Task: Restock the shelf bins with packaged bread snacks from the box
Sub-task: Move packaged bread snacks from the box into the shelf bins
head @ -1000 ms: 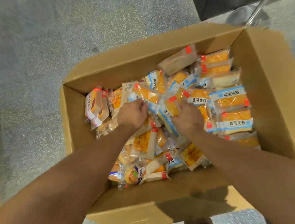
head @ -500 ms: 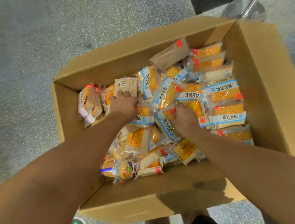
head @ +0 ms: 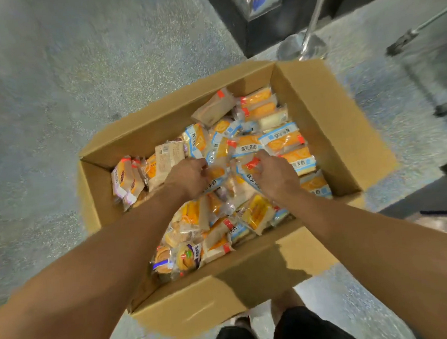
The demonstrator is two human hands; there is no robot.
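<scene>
Bread snack packets (head: 281, 140) filled the open cardboard box (head: 328, 123) on the speckled floor (head: 78, 100). Both hands were down in the heap's middle: the left hand (head: 188, 178) pinched an orange-and-blue packet (head: 215, 175), the right hand (head: 273, 173) gripped a red-tabbed one (head: 251, 167), apparently gathering a load for the shelf bins, which were out of view.

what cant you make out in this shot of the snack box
Head view:
- Lower layers in the brown cardboard box: buried under top packets.
- Fingertips of the left hand and right hand: tucked among wrappers.
- Blue label print on the orange bread packets: blurred.
- Shelf bins: outside the frame.
</scene>
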